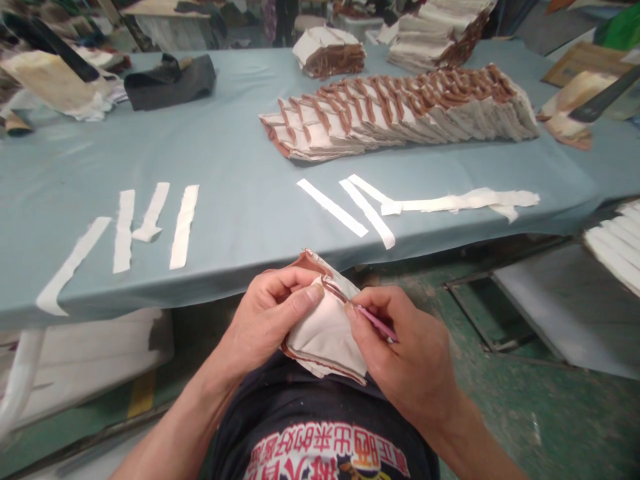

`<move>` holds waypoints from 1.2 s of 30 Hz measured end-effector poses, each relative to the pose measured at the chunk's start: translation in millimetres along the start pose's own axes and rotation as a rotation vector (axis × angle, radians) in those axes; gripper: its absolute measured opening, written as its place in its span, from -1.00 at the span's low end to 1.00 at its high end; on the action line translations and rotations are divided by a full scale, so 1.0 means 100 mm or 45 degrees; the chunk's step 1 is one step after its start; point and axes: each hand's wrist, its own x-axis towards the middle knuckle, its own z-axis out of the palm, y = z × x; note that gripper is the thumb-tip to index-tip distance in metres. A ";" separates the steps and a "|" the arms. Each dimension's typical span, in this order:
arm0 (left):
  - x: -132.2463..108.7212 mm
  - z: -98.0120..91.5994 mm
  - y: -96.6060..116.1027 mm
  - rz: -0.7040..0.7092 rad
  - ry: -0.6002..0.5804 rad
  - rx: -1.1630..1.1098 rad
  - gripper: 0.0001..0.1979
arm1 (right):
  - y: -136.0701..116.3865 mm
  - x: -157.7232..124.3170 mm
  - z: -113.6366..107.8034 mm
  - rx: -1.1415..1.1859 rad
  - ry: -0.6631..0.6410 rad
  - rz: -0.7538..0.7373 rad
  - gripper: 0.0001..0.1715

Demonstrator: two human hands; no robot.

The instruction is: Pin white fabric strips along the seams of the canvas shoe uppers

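A folded cream fabric piece with reddish-brown edges is held close to my body, in front of the table edge. My left hand pinches its upper edge between thumb and fingers. In my right hand is a thin pink-handled tool, gripped like a pen. Its tip end meets the brown seam near my left thumb; the exact shape of the tip is too small to tell. The right fingers also rest against the fabric's right side.
The blue-covered table spans the view. On it lie loose white strips, a long overlapping row of similar fabric pieces, a smaller stack, a dark folded cloth and a glue-stained container with a dark handle.
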 end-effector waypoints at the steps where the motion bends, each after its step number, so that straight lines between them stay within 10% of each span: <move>1: 0.00 0.00 -0.01 0.017 -0.001 0.003 -0.76 | -0.01 0.01 -0.01 0.058 -0.027 0.065 -0.90; 27: 0.06 -0.16 -0.20 -0.016 0.054 0.013 -0.68 | -0.07 0.09 -0.01 0.311 -0.294 0.487 -0.84; 36: 0.07 -0.10 -0.23 -0.078 0.059 -0.071 -0.63 | 0.11 0.00 0.09 0.965 -0.487 0.889 -0.67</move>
